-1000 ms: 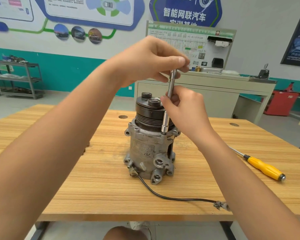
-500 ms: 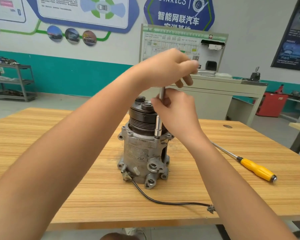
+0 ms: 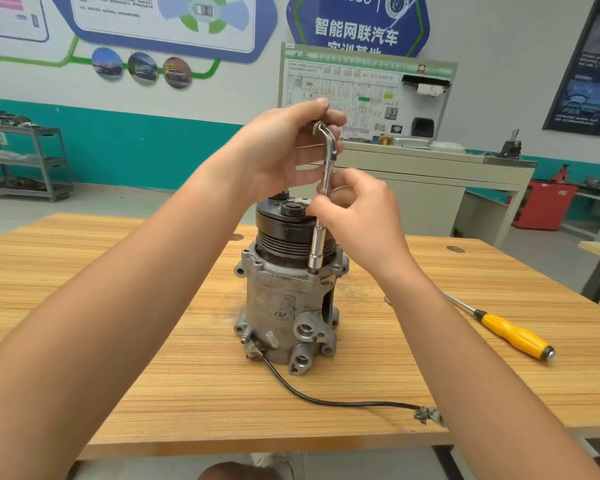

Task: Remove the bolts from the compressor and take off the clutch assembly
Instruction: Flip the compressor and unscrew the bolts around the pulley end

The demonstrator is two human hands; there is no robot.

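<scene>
Squarely upright grey compressor (image 3: 278,306) (black clutch (image 3: 284,228) atop); left hand (image 3: 278,150), right hand (image 3: 361,220) round wrench (image 3: 317,249).

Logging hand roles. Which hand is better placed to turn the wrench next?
Likely left. The left hand grips the bent top of the wrench, where it can crank; the right hand only pinches the shaft, steadying the socket on the compressor.
</scene>
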